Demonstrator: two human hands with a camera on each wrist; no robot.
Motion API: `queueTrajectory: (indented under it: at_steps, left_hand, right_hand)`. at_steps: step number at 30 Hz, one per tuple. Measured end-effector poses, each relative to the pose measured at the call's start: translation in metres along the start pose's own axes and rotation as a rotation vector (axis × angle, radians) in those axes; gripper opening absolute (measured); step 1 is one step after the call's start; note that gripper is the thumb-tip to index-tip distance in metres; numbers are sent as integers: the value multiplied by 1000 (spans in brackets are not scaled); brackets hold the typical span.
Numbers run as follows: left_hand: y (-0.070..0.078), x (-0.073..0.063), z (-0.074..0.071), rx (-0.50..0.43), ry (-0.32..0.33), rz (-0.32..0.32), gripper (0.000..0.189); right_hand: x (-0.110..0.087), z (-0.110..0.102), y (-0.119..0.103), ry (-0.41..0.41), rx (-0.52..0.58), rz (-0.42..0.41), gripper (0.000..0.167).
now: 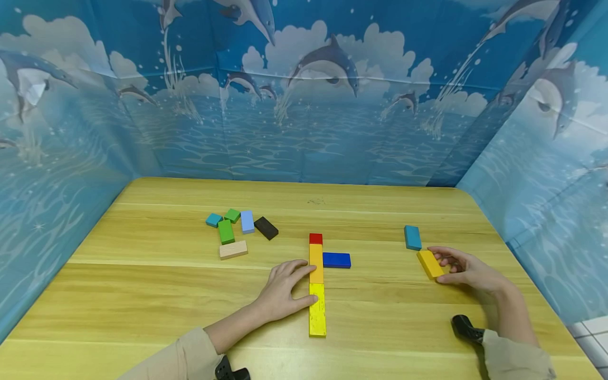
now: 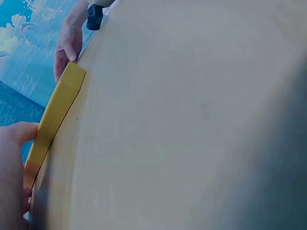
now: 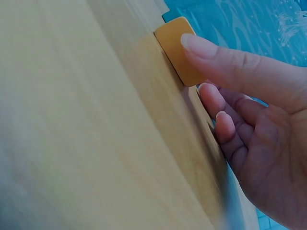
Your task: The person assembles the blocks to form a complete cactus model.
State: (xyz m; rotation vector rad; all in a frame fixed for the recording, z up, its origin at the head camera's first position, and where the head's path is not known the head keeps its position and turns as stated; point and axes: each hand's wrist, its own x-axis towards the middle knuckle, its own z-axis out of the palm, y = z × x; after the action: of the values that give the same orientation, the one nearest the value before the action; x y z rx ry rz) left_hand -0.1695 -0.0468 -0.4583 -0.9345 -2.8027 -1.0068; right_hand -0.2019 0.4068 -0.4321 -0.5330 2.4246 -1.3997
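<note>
My left hand (image 1: 285,293) rests beside a straight row of blocks, its thumb touching the long yellow block (image 1: 317,322) and a fingertip on the orange block (image 1: 316,256). The left wrist view shows that thumb against the side of the yellow block (image 2: 60,103). A red block (image 1: 315,238) caps the row's far end. Lying crosswise against the orange one is a dark blue block (image 1: 337,260). At the right, my right hand (image 1: 472,270) pinches an orange-yellow block (image 1: 429,264) between thumb and fingers. Its rounded end (image 3: 170,40) shows in the right wrist view.
Just beyond the right hand lies a teal block (image 1: 412,237). Back left is a loose group: a green block (image 1: 226,232), a light blue block (image 1: 247,221), a black block (image 1: 266,228), a wooden block (image 1: 234,250) and others. Dolphin-printed cloth (image 1: 304,132) surrounds the wooden table (image 1: 142,295).
</note>
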Motion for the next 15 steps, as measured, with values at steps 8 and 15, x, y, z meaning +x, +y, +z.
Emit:
queueTrajectory:
  at_steps: [8, 15]
  left_hand:
    - [1, 0, 0, 2, -2, -2, 57]
    - [0, 0, 0, 6, 2, 1, 57]
  right_hand:
    - [0, 5, -1, 64, -72, -10, 59]
    - [0, 8, -1, 99, -119, -14, 58]
